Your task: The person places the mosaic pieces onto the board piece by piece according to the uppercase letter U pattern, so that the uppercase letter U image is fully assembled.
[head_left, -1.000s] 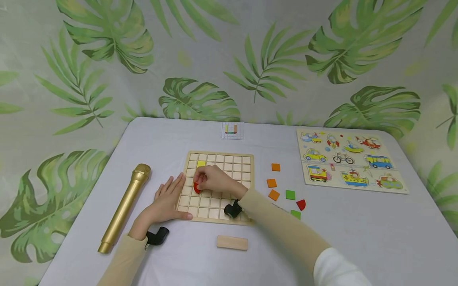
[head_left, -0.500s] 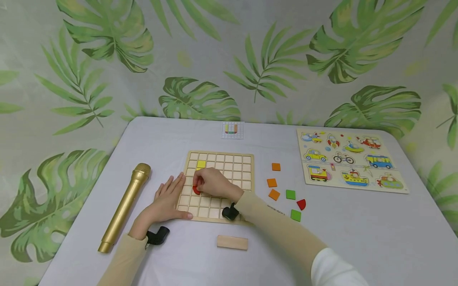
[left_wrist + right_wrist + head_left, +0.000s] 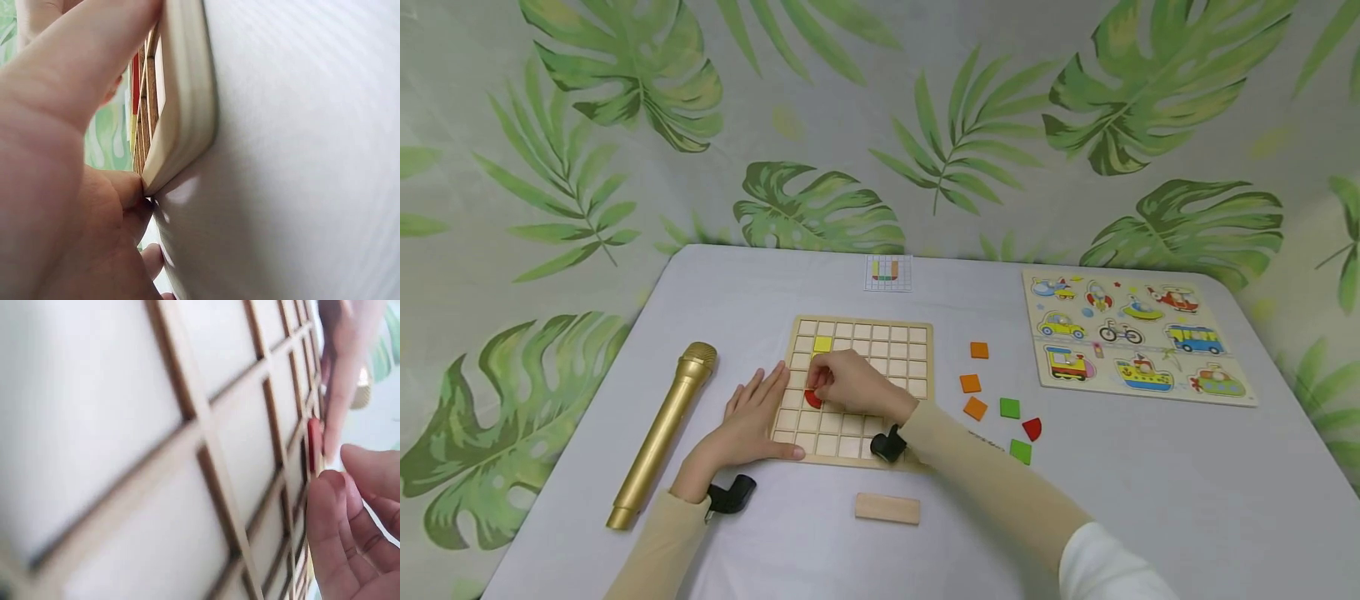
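Observation:
A wooden grid board (image 3: 867, 461) lies on the table. A red quarter-circle tile (image 3: 813, 399) lies in a cell toward its left side, partly under my right hand (image 3: 857, 383). That hand's curled fingers and thumb hold the tile at its edge; in the right wrist view the fingertips meet the red tile (image 3: 314, 444), which sits low in its cell. A yellow square (image 3: 823, 343) is set above it, with more yellow partly hidden by the hand. My left hand (image 3: 748, 425) rests with straight, spread fingers along the board's left edge, its thumb at the front edge.
Loose orange squares (image 3: 970, 383), green squares (image 3: 1010, 408) and another red quarter-circle (image 3: 1032, 429) lie right of the board. A wooden block (image 3: 887, 508) is in front, a gold microphone (image 3: 662, 433) left, a pattern card (image 3: 888, 273) behind, a vehicle puzzle (image 3: 1138, 333) far right.
The red tile has turned from tilted to lying flatter in its cell, and my right hand has shifted slightly around it. My left hand stays in place.

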A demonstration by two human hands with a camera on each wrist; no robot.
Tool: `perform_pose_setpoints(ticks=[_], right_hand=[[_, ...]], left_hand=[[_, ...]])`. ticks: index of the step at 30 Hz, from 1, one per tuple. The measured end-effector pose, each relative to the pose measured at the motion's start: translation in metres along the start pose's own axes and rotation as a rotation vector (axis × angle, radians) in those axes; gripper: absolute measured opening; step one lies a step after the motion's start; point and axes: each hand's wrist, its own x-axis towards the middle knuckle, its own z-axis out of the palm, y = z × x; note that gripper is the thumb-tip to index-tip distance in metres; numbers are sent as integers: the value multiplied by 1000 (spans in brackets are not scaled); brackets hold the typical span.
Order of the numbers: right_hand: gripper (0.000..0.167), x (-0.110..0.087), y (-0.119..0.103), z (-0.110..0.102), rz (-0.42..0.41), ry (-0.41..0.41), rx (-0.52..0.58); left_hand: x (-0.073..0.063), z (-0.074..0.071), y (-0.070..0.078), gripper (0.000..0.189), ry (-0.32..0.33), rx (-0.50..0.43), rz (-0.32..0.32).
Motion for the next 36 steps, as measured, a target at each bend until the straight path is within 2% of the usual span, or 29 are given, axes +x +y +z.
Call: perform_pose_setpoints(ticks=[6, 11, 17, 24, 29, 36], right_hand=[[5, -15, 11, -23, 11, 30, 112], [5, -36, 29, -44, 59, 30, 205], [6, -64, 52, -68, 79, 48, 238], [14, -100, 70, -93, 127, 79, 309], [17, -125, 88, -107, 159, 116, 311], [26, -162, 108, -121, 232, 146, 383]], left_hand=[[0, 0, 1, 123, -1, -2, -14], [1, 0, 2, 123, -2, -4, -18], [1, -1, 3, 124, -3, -3, -15], [0, 0, 1, 124, -6, 3, -11], [1, 1, 0, 124, -3, 9, -8], [2, 3, -3, 125, -11, 8, -10]])
